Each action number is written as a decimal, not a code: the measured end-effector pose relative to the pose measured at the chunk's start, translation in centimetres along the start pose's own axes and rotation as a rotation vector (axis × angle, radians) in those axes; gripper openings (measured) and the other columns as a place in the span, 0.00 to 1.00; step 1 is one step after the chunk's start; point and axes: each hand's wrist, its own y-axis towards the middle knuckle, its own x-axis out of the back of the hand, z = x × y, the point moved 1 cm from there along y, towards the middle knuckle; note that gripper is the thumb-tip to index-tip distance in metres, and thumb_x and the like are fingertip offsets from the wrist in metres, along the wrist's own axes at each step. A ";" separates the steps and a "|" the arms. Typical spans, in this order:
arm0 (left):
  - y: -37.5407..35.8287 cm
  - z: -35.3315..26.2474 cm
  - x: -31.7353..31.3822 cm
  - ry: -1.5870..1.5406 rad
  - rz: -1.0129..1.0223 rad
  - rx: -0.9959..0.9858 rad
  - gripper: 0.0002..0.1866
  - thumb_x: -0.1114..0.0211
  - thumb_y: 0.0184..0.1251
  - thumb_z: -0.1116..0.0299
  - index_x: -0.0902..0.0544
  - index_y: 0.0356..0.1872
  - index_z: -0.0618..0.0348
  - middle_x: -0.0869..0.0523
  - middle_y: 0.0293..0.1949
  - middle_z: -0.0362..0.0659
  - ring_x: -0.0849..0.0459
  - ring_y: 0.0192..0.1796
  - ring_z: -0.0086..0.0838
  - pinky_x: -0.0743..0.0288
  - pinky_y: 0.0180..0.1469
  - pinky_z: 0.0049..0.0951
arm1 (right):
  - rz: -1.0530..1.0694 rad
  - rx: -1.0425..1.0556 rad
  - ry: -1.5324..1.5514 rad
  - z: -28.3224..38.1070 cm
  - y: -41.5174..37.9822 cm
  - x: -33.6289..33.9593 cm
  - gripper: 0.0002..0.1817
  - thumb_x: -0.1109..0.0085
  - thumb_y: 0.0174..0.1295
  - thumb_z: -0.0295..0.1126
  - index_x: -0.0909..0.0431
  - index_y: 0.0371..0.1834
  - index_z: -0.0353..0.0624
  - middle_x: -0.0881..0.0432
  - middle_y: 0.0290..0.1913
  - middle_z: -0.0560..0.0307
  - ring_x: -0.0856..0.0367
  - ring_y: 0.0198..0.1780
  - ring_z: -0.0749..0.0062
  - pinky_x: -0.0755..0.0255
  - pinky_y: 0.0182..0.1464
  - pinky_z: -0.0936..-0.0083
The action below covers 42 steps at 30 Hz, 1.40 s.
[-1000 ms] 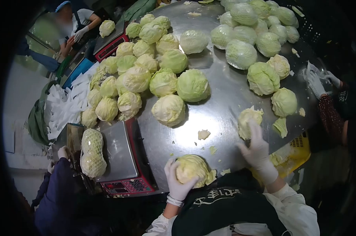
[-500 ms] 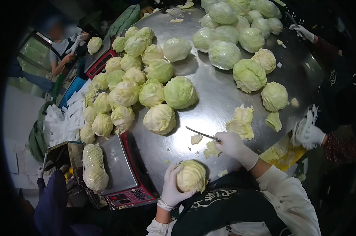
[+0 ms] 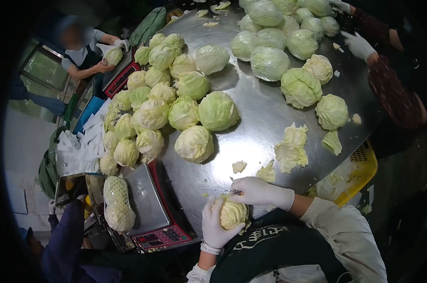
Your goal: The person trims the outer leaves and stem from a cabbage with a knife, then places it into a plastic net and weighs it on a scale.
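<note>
My gloved left hand (image 3: 216, 227) wraps round the left side of a pale cabbage (image 3: 234, 214) at the near edge of the metal table. In my gloved right hand (image 3: 262, 192) is the handle of a thin knife (image 3: 218, 190). Its blade points left, just past the top of the cabbage and above my left fingertips. The right hand's fingers overlap the upper right of the cabbage. Loose leaf pieces (image 3: 266, 173) lie on the steel beyond the right hand, with a small pale scrap (image 3: 239, 167) beside them.
Many unwrapped cabbages (image 3: 194, 144) crowd the table's left side; wrapped ones (image 3: 270, 63) are heaped at the back. A scale (image 3: 149, 200) stands at left by two netted cabbages (image 3: 118, 203). A yellow basket (image 3: 364, 172) sits right. Co-workers' hands (image 3: 359, 45) reach in at right.
My right hand has brought the knife left and down to the cabbage; my left hand keeps its hold. The co-worker at right has moved hands toward the wrapped cabbages; another now holds a cabbage.
</note>
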 end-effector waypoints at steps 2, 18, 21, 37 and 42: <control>-0.3 1.2 0.0 -0.048 0.001 0.012 0.53 0.13 0.41 0.52 0.28 0.71 0.62 0.29 0.68 0.63 0.27 0.69 0.57 0.33 0.73 0.49 | -0.056 -0.044 -0.004 -1.9 -0.1 0.3 0.22 0.37 0.65 0.50 0.15 0.39 0.38 0.13 0.36 0.43 0.13 0.41 0.48 0.21 0.46 0.59; -0.9 3.0 -2.4 -2.144 0.133 0.753 0.45 0.42 0.71 0.39 0.41 0.80 0.55 0.32 0.75 0.59 0.27 0.73 0.59 0.26 0.68 0.68 | -0.819 -0.314 -0.411 -3.5 -9.7 9.0 0.16 0.31 0.61 0.36 0.19 0.50 0.43 0.17 0.48 0.49 0.13 0.43 0.51 0.19 0.43 0.63; -0.7 2.8 -4.2 -2.185 0.220 0.795 0.44 0.51 0.75 0.33 0.42 0.81 0.53 0.32 0.76 0.58 0.28 0.73 0.60 0.25 0.66 0.69 | -0.515 -0.035 -0.020 -0.2 -8.2 6.6 0.29 0.26 0.61 0.41 0.20 0.63 0.41 0.17 0.58 0.46 0.15 0.55 0.56 0.22 0.56 0.65; 2.4 4.0 -4.3 -0.535 0.088 0.020 0.48 0.16 0.54 0.61 0.32 0.75 0.61 0.28 0.69 0.55 0.29 0.73 0.47 0.35 0.75 0.43 | -0.655 -0.197 0.389 -4.4 -4.3 3.8 0.13 0.31 0.67 0.36 0.14 0.46 0.37 0.14 0.32 0.60 0.22 0.32 0.79 0.24 0.37 0.76; 3.2 5.0 -6.1 -0.693 -0.077 0.334 0.42 0.22 0.60 0.63 0.34 0.73 0.64 0.28 0.66 0.56 0.26 0.67 0.47 0.31 0.72 0.44 | -0.656 -0.076 0.299 -4.5 -6.6 3.9 0.21 0.35 0.70 0.37 0.19 0.60 0.37 0.11 0.45 0.52 0.15 0.42 0.70 0.21 0.47 0.75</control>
